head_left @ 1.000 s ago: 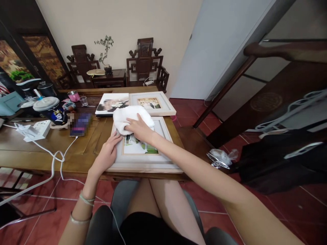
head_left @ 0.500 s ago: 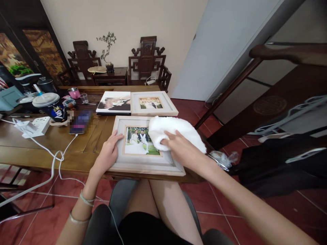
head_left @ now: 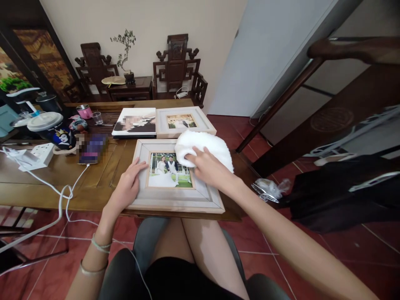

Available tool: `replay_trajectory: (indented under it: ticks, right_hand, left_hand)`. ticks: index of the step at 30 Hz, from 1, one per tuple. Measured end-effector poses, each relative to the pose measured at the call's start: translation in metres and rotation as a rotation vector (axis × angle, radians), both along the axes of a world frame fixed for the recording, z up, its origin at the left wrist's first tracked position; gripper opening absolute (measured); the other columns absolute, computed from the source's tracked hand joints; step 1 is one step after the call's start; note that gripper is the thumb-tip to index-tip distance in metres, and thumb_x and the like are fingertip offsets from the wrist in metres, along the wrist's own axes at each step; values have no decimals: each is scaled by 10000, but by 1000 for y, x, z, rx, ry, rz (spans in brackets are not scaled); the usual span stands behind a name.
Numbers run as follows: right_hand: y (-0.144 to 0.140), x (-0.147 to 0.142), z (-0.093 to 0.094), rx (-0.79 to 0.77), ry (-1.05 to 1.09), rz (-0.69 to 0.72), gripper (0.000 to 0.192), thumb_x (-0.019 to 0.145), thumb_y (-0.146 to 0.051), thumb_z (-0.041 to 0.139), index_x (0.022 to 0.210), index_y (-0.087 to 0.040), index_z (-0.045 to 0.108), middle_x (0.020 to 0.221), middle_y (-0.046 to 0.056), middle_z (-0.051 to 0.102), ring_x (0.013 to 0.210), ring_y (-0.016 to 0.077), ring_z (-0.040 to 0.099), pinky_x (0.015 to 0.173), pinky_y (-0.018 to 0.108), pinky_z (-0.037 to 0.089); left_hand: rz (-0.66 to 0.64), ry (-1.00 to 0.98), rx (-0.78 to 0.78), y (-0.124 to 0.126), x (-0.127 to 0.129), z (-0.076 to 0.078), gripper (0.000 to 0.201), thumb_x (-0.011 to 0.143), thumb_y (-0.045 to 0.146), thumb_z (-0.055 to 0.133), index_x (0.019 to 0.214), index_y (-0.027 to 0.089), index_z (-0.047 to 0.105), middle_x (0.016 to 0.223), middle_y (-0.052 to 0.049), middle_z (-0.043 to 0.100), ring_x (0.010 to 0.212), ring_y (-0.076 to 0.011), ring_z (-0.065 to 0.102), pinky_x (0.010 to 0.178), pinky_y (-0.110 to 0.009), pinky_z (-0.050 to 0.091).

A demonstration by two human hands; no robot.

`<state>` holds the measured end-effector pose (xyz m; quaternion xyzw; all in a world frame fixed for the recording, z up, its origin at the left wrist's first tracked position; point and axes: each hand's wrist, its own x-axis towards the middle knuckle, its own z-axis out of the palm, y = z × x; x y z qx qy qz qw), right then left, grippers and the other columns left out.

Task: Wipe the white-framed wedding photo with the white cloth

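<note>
A wooden picture frame with a pale, whitish border lies flat near the table's front edge. Inside it is a photo of a couple outdoors, one in a white gown. My left hand rests over the frame's left side, its fingers stretched out on the border and its thumb hidden. A fluffy white cloth is bunched in my right hand, whose fingers press into it. The cloth covers the frame's upper right corner and a small part of the photo, and spreads past the right edge.
Behind lie a second picture frame and a photo album. On the left are a phone, a lidded cup, a power strip and a white cable. A wooden chair stands right.
My right hand and the cloth have moved up and left over the frame, baring more of its right border. My left hand stays on the left side. The view has shifted slightly.
</note>
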<state>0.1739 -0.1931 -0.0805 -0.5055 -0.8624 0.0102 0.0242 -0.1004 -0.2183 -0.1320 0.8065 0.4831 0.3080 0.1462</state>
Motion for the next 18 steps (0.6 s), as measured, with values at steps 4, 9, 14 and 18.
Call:
replay_trajectory:
  ticks: [4, 9, 14, 18]
  right_hand:
    - [0, -2, -5, 31, -9, 23, 530, 732, 67, 393, 1208, -39, 599, 1357, 257, 526, 1355, 371, 384, 1104, 568, 261]
    - [-80, 0, 0, -30, -26, 108, 535, 662, 72, 444, 1116, -98, 670, 1371, 228, 545, 1352, 388, 408, 1082, 573, 338]
    - [-117, -2, 9, -113, 86, 196, 544, 638, 46, 441, 1079, -160, 685, 1403, 174, 538, 1348, 371, 426, 1060, 574, 390]
    - [-72, -5, 6, -61, 97, 114, 606, 649, 48, 433, 1180, -148, 649, 1374, 167, 567, 1375, 303, 406, 1124, 504, 328]
  left_hand:
    - [17, -3, 16, 1, 1, -4, 454, 882, 68, 325, 1264, 143, 558, 1373, -125, 584, 1434, -235, 344, 1171, -495, 322]
    - [13, -5, 19, 3, 1, -6, 447, 876, 61, 328, 1249, 123, 565, 1385, -140, 568, 1435, -236, 341, 1183, -494, 300]
    - [-1, 0, 7, 3, 1, -5, 444, 883, 66, 324, 1251, 112, 568, 1392, -145, 558, 1441, -233, 329, 1191, -489, 287]
    - [-24, 9, 4, 3, -1, -2, 442, 890, 77, 326, 1251, 140, 574, 1385, -120, 568, 1438, -221, 337, 1190, -480, 290]
